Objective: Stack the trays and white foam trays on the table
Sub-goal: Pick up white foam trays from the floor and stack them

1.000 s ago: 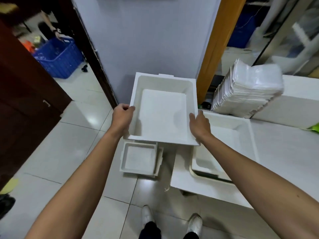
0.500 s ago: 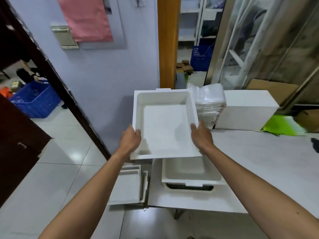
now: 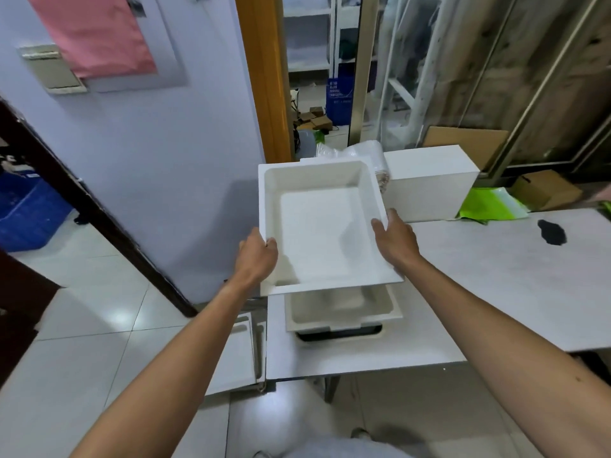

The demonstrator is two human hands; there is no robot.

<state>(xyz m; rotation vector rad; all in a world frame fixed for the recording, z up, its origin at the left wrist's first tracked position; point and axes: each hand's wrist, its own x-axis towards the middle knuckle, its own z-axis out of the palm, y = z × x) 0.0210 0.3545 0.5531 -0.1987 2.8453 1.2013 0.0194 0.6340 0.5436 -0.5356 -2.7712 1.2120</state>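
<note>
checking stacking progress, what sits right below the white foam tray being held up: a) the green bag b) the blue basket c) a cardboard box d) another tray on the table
d: the white foam tray, held by the left hand and right hand, overlaps a cream tray resting on the table.

Room over pale grey tabletop (image 3: 496,285) to R; white rectangular box (image 3: 429,186) blocks back, lilac wall (image 3: 165,160) close on L.
</note>
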